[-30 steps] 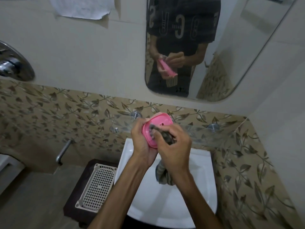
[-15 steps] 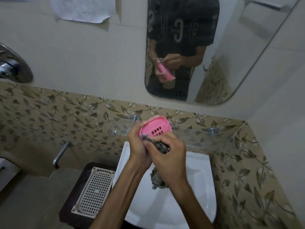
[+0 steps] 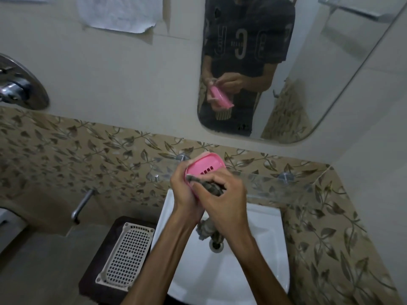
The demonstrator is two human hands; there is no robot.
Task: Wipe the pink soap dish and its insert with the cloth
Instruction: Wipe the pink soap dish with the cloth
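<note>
The right hand point(image 3: 222, 194) is sliding lower across the pink soap dish point(image 3: 203, 169), leaving more of its slotted face showing than a moment ago.

The left hand point(image 3: 187, 190) is gripping the dish from the left, holding it tilted above the white sink point(image 3: 259, 260). The right hand is clenching the grey cloth point(image 3: 211, 187) against the dish's lower edge, the cloth's tail hanging beneath. The white perforated insert point(image 3: 125, 254) is lying on the dark surface point(image 3: 92, 280) beside the sink.

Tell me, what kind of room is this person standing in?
Most likely a bathroom: a white washbasin sits below a wall mirror, with leaf-patterned tiles and a chrome tap fitting.
</note>
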